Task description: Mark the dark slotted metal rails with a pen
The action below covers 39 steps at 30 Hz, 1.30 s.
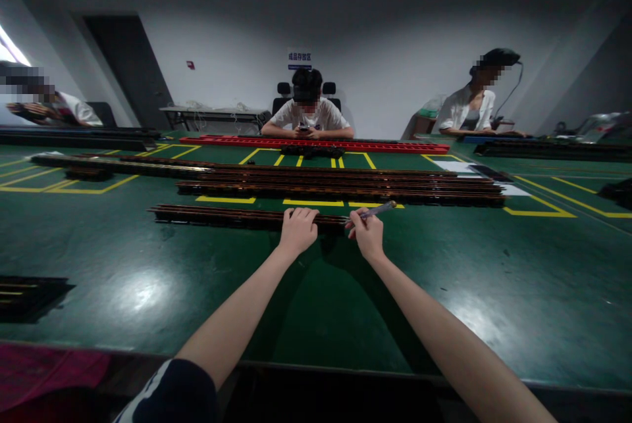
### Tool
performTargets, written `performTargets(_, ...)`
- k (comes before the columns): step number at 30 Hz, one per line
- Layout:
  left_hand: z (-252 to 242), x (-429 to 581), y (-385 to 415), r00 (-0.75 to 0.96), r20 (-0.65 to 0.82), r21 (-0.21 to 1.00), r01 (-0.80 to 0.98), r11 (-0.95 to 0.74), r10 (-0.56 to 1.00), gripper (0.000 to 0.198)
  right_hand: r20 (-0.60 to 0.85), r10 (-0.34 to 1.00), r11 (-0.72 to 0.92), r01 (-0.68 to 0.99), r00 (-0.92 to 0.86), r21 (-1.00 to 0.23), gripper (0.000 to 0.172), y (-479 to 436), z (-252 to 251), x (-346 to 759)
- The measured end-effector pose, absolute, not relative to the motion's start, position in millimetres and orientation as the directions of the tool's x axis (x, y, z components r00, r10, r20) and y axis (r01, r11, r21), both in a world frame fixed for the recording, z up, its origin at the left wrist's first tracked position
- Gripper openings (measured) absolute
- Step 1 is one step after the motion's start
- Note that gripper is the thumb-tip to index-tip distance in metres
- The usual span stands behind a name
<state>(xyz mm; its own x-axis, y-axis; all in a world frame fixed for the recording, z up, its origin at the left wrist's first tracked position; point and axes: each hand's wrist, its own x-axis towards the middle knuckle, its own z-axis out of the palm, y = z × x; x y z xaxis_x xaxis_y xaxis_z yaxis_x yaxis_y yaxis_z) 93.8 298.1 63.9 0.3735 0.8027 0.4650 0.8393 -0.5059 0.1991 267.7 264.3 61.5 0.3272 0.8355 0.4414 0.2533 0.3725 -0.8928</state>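
Left hand (297, 230) pressed down on a long dark brown ribbed strip (222, 216), fingers curled over its top edge; grip closed on the strip. Right hand (368, 233) just beside it, grip pinched shut around a slim grey pen-like tool (375, 211), tip angled up and right. The strip lies flat mid-worktop, parallel to the near edge of the dark green worktop (148, 291). Stack of similar long dark strips (340, 186) lies behind it, toward the far edge. Long red tray (316, 144) at far edge, in front of a seated person (307, 114).
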Motion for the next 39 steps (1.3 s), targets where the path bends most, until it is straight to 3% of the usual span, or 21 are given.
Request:
performTargets(10, 63.4, 94.2, 298.9, 0.372, 0.434, 0.202, 0.848, -0.491, 0.821, 0.043, 0.437, 0.774, 0.347, 0.272, 0.459, -0.898, 0.041, 265.1, 57.1, 271.5)
performTargets(17, 66.1, 94.0, 296.7, 0.375, 0.433, 0.189, 0.851, -0.489, 0.82, 0.044, 0.542, 0.682, 0.292, 0.497, 0.491, -0.817, 0.04, 269.1, 58.6, 276.8)
performTargets(23, 62.9, 90.5, 298.7, 0.386, 0.445, 0.206, 0.834, -0.512, 0.808, 0.043, 0.655, 0.677, 0.301, 0.685, 0.336, -0.663, 0.036, 273.6, 54.6, 276.0)
performTargets(29, 58.3, 88.6, 302.9, 0.422, 0.472, 0.192, 0.808, -0.557, 0.774, 0.044, 0.707, 0.703, 0.394, 0.789, 0.072, -0.472, 0.026, 276.0, 51.1, 271.3)
performTargets(37, 60.8, 90.6, 301.2, 0.448, 0.473, 0.176, 0.796, -0.579, 0.759, 0.04, 0.626, 0.767, 0.393, 0.875, -0.142, -0.283, 0.002, 273.0, 48.7, 267.0)
performTargets(39, 61.2, 91.0, 300.8, 0.438, 0.471, 0.182, 0.801, -0.57, 0.766, 0.039, 0.604, 0.785, 0.358, 0.896, -0.137, -0.262, 0.007, 272.6, 49.7, 267.6)
